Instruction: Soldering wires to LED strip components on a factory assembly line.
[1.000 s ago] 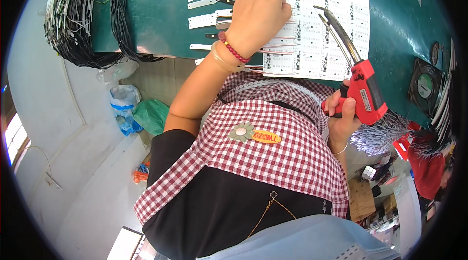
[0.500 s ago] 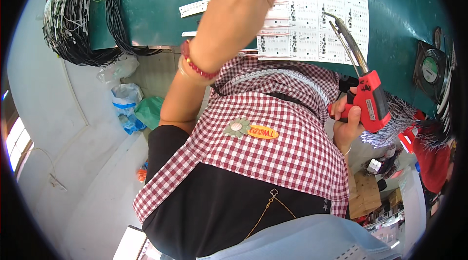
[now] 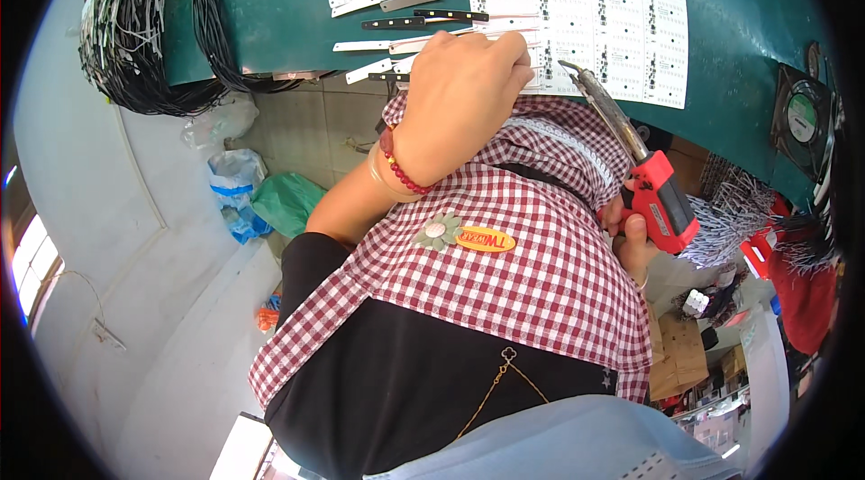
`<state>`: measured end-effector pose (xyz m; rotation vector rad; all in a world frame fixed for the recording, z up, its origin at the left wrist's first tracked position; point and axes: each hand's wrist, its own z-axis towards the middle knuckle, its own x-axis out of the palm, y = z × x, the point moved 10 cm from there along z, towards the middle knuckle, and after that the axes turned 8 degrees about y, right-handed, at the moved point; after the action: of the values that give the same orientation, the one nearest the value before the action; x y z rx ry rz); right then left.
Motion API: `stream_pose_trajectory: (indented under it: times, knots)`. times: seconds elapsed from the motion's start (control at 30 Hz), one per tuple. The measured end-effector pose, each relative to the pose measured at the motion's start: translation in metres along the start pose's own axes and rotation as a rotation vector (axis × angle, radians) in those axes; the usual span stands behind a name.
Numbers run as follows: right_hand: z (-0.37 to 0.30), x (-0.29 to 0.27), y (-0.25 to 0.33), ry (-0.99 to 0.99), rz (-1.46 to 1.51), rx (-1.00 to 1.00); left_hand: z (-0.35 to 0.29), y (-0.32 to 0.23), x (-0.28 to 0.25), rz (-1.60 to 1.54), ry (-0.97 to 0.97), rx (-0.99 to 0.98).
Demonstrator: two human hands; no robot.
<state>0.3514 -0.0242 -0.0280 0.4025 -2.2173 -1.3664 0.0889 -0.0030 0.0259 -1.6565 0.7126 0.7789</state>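
My right hand (image 3: pixel 636 237) grips a red soldering gun (image 3: pixel 665 201). Its long metal barrel slants up and left, and the bent tip is over the near part of a white circuit board sheet (image 3: pixel 622 21), but I cannot tell whether it touches. My left hand (image 3: pixel 464 102) is at the sheet's near left edge, back of the hand up, fingers curled together. Whatever those fingers pinch is hidden. Short black and white strips (image 3: pixel 393 22) with thin reddish wires (image 3: pixel 505 33) lie along the sheet's left side, the wires running onto it.
The green tabletop (image 3: pixel 279 3) carries bundles of black wires (image 3: pixel 216 30) hanging over its edge at the left. A round-centred black fan (image 3: pixel 800 117) stands at the right edge. Below are plastic bags (image 3: pixel 236 187) on the left and bundled grey wires (image 3: pixel 734 223) on the right.
My left hand has come down and nearer, from the strips to the sheet's near edge. The soldering gun has shifted left and its tip is lower, closer to that hand.
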Motion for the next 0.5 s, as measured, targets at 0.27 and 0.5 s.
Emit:
stream_pose_trajectory:
  times: [0.27,0.5]
  knots:
    - [-0.006,0.002,-0.007,0.0,-0.071,0.133,0.0,0.003,0.013,0.038,-0.019,-0.026]
    - [-0.006,0.001,-0.007,-0.029,-0.114,0.138,0.001,0.007,0.016,0.051,-0.038,-0.064]
